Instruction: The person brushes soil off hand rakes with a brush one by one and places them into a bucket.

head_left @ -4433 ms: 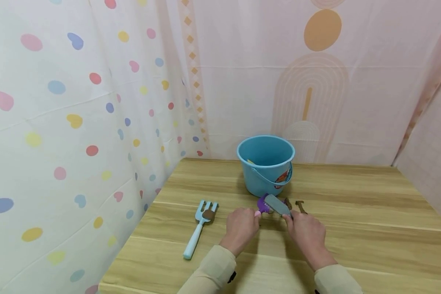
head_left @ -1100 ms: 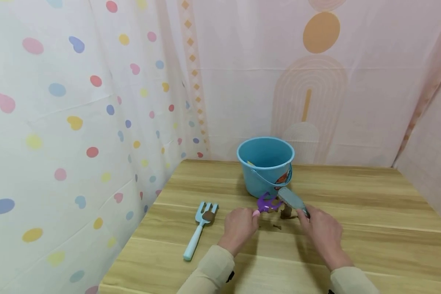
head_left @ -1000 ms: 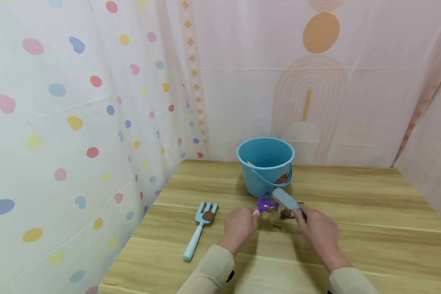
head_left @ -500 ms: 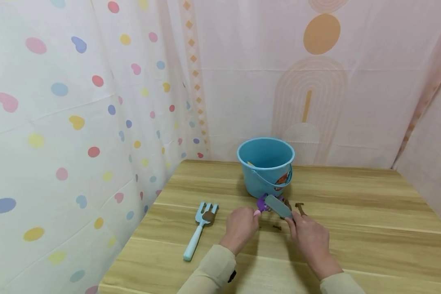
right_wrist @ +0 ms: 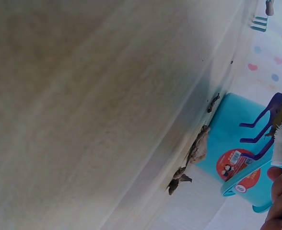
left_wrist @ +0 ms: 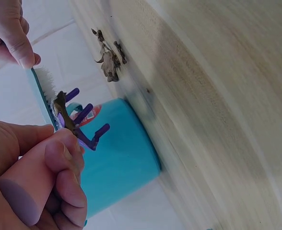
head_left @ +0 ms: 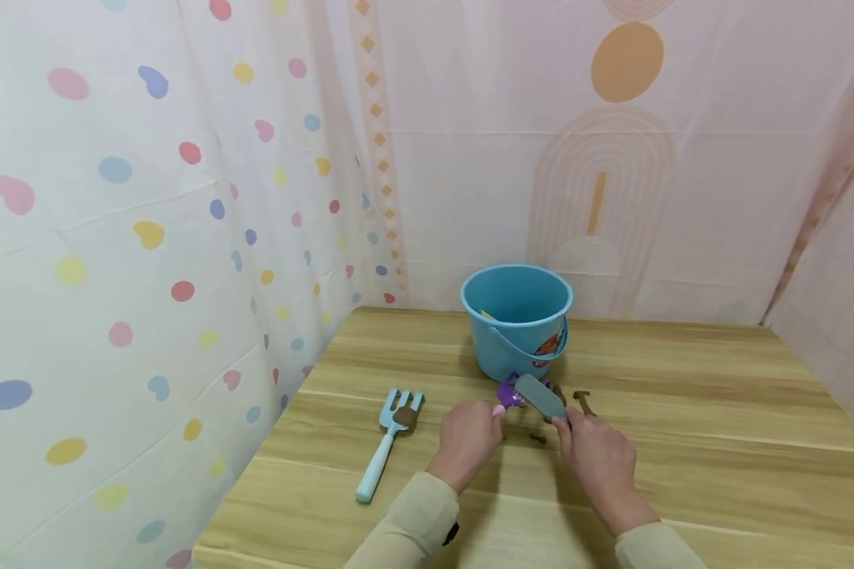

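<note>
My left hand (head_left: 466, 442) grips the pink handle of a small purple toy rake (left_wrist: 86, 112), its prongs pointing away from the hand. Brown mud-like stuff (left_wrist: 64, 111) clings to the rake's head. My right hand (head_left: 601, 462) holds a scrub brush (head_left: 541, 397) with a grey-teal back and white bristles (right_wrist: 279, 147). The bristles lie against the muddy head of the rake, and in the head view the brush back hides part of it. Under the tools, brown crumbly scraps (left_wrist: 110, 66) lie on the wooden table (head_left: 683, 442).
A light blue bucket (head_left: 494, 352) with a lowered handle stands just behind the tools, something yellow inside it. To the left lies a light blue toy fork (head_left: 375, 466) with a brown lump (head_left: 404, 416) on its tines. Patterned curtains (head_left: 470, 182) hang behind and left.
From about a second ago, the right hand has moved the brush leftward, back over the rake's head. Small brown scraps now lie on the table that did not show 4.4 s ago.
</note>
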Available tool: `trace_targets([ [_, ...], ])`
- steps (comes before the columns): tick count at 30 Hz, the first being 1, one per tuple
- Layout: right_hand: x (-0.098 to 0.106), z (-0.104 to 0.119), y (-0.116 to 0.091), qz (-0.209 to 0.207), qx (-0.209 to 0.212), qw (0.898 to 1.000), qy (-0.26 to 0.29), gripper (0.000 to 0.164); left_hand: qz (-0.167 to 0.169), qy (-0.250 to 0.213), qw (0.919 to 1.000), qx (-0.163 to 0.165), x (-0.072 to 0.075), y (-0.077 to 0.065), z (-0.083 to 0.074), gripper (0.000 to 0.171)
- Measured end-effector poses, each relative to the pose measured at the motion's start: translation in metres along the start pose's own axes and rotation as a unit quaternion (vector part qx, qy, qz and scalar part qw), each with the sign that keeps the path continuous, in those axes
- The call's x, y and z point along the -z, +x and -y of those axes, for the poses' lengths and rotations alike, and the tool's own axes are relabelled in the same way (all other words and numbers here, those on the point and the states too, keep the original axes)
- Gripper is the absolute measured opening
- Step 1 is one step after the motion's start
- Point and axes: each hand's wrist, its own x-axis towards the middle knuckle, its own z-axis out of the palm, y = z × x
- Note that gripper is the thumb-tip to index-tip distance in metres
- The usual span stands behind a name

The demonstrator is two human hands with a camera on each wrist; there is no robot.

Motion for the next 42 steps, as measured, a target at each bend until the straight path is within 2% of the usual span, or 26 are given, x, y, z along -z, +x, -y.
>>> trace_targets([
  [13, 0.001, 0.001, 0.008, 0.030, -0.027, 0.999, 0.013, 0.022, 0.008, -0.001, 0.9999, 0.008, 0.001, 0.002, 0.001, 0.047],
  [17, 0.002, 0.000, 0.010, 0.050, -0.042, 0.998, 0.018, 0.023, 0.011, 0.000, 0.9999, 0.008, 0.002, 0.003, 0.002, 0.047],
  [24, 0.002, -0.008, 0.017, 0.071, -0.035, 0.995, 0.061, 0.020, 0.023, -0.001, 0.9995, 0.020, 0.004, 0.005, 0.002, 0.049],
  [27, 0.001, -0.014, 0.023, 0.090, -0.029, 0.992, 0.081, 0.020, 0.023, 0.001, 0.9996, 0.019, 0.004, 0.006, 0.003, 0.049],
  [34, 0.001, -0.029, 0.036, 0.171, -0.031, 0.979, 0.102, 0.021, 0.011, 0.002, 0.9998, 0.013, 0.000, 0.009, 0.004, 0.046],
  [39, 0.001, -0.034, 0.041, 0.192, -0.006, 0.972, 0.138, 0.017, 0.009, -0.001, 0.9997, 0.021, -0.003, 0.012, 0.004, 0.049],
  [42, 0.004, -0.032, 0.039, 0.194, -0.013, 0.971, 0.141, 0.020, 0.010, -0.007, 0.9997, 0.021, -0.004, 0.013, 0.002, 0.051],
])
